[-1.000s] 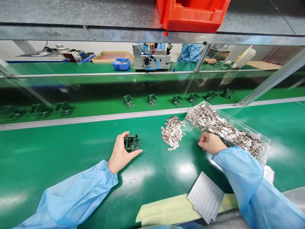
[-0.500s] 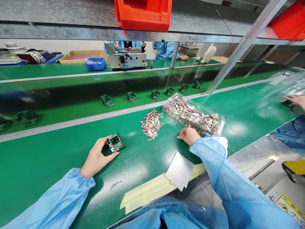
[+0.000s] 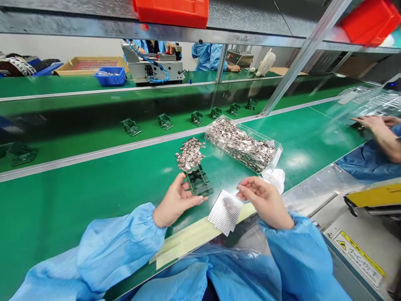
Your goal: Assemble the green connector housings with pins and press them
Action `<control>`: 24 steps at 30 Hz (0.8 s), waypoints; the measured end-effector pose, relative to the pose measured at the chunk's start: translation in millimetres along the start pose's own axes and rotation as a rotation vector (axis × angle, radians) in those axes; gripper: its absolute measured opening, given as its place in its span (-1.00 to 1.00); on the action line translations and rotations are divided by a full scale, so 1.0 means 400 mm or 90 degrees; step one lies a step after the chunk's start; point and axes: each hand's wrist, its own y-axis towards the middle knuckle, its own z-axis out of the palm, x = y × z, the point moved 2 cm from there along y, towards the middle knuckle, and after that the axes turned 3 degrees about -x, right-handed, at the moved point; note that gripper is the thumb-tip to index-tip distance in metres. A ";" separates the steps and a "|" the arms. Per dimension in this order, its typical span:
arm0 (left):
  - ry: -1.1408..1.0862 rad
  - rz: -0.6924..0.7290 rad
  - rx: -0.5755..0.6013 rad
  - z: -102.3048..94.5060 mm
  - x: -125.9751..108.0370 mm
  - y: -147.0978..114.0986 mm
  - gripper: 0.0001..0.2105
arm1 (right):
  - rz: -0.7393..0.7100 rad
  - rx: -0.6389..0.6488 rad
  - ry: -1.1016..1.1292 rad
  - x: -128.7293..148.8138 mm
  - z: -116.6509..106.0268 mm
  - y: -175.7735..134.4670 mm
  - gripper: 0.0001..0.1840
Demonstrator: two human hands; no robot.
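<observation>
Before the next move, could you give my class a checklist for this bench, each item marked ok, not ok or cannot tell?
1. Left hand holds the green board: ok, between thumb and fingers.
2. Right hand holds a piece: cannot tell; its fingertips are too small to read.
3. All metal pieces inside the clear tray: not ok, a loose pile lies beside it.
4. Silver sheet near the right hand: ok, partly over yellow tape.
5. Co-worker's hands apart: ok, far right.
</observation>
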 end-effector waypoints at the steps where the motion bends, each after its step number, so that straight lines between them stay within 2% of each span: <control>1: -0.017 -0.010 0.033 0.029 0.012 0.002 -0.46 | 0.009 -0.022 0.046 0.000 0.005 -0.033 -0.55; 3: -0.031 -0.009 0.075 0.071 0.037 0.004 -0.45 | 0.026 -0.069 0.114 -0.011 0.021 -0.085 -0.58; 5: -0.026 0.001 0.089 0.090 0.061 0.004 -0.46 | 0.036 -0.104 0.164 -0.033 0.041 -0.119 -0.61; 12: 0.005 0.045 0.063 0.064 0.111 0.007 -0.44 | 0.028 -0.219 0.245 -0.093 0.088 -0.167 -0.80; 14: 0.018 0.054 0.068 0.062 0.118 0.005 -0.45 | 0.038 -0.218 0.256 -0.092 0.097 -0.174 -0.82; 16: 0.028 0.058 0.076 0.065 0.121 0.000 -0.47 | 0.034 -0.209 0.232 -0.083 0.108 -0.179 -0.82; 21: 0.034 0.094 0.112 0.075 0.120 -0.015 -0.52 | -0.067 -0.254 0.096 -0.062 0.138 -0.184 -0.84; 24: 0.042 0.117 0.147 0.077 0.116 -0.021 -0.57 | -0.089 -0.234 0.068 -0.062 0.159 -0.181 -0.90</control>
